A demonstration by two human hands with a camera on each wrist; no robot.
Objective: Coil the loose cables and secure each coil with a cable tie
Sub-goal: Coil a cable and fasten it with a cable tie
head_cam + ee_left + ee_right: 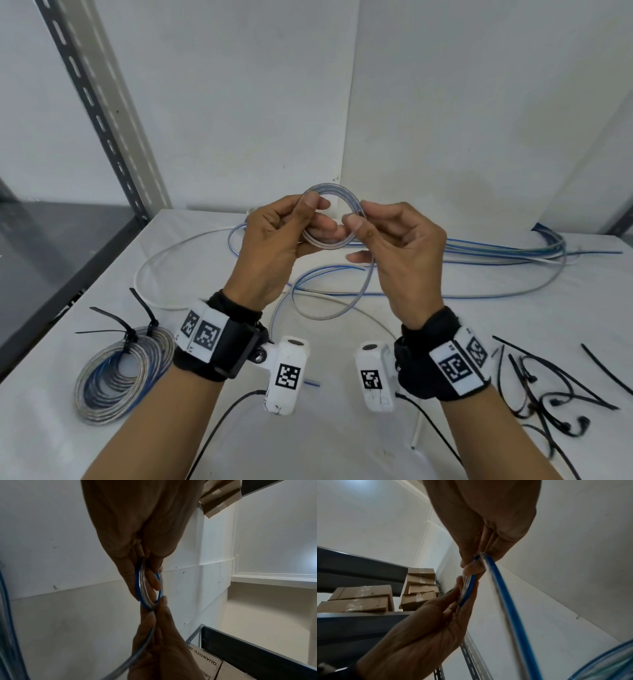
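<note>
Small coil [328, 219] is held up in the air between both hands, above the white table [239, 428], roughly upright and facing the person.

Left hand [274, 246]: thumb on the near face at the upper left of the ring, fingers curled behind it, so it pinches the stacked turns together. This is the anchor.

Right hand [397, 253]: thumb and forefinger pinch the cable at the ring's right edge. The free run [346, 308] leaves that pinch, drops down under the right palm, loops over the table and joins the loose cables [479, 253] lying out to the right. The right wrist view shows the same strand passing from the fingertips back past the wrist.

Key relation: the slack lies below and right of the ring, on the right hand's side. My read: the next wrap is fed by the right hand, up and over toward the left thumb, which has to lift briefly to trap it.

Both wrists are raised, palms turned inward, fingertips almost meeting.

Only a few turns so far; coiling is early. One finished coil [120, 373] with ties sits front left. Spare cable ties [548, 397] lie front right, nearer the right hand.

Risk: turns springing open when the left thumb shifts.
</note>
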